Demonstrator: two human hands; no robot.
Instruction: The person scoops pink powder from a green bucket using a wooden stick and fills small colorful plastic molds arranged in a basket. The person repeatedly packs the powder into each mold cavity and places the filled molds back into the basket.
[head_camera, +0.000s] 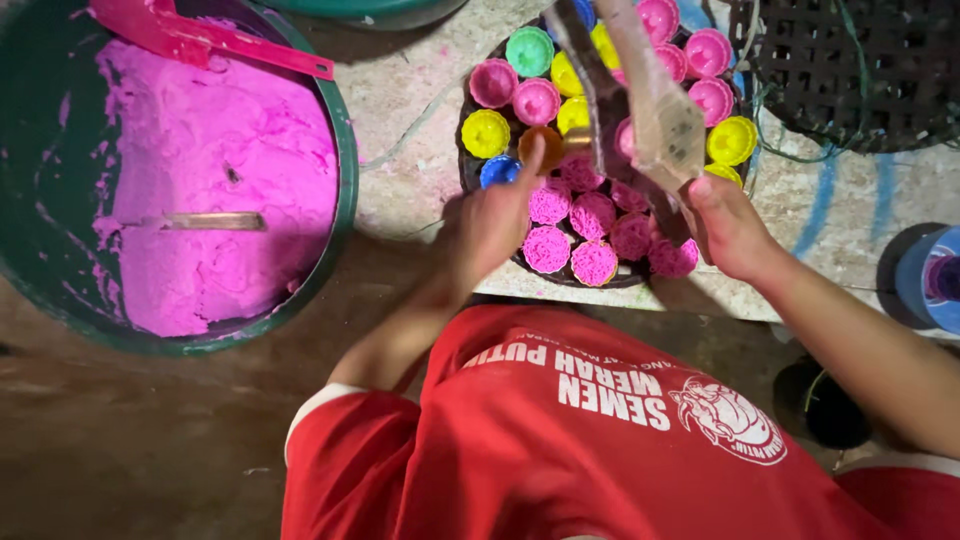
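A round dark tray holds several small moulds in pink, yellow, green, blue and orange. The nearest moulds are packed with pink crumbly powder; those farther back look empty. My left hand is curled at the tray's left side, its thumb on an orange mould. My right hand grips the lower end of a clear plastic bag that slants up over the tray. A thin grey stick crosses beside the bag.
A big green basin of pink powder sits at left, with a pink scoop and a flat stick in it. A black lattice crate is at the upper right, a blue spool at the right edge.
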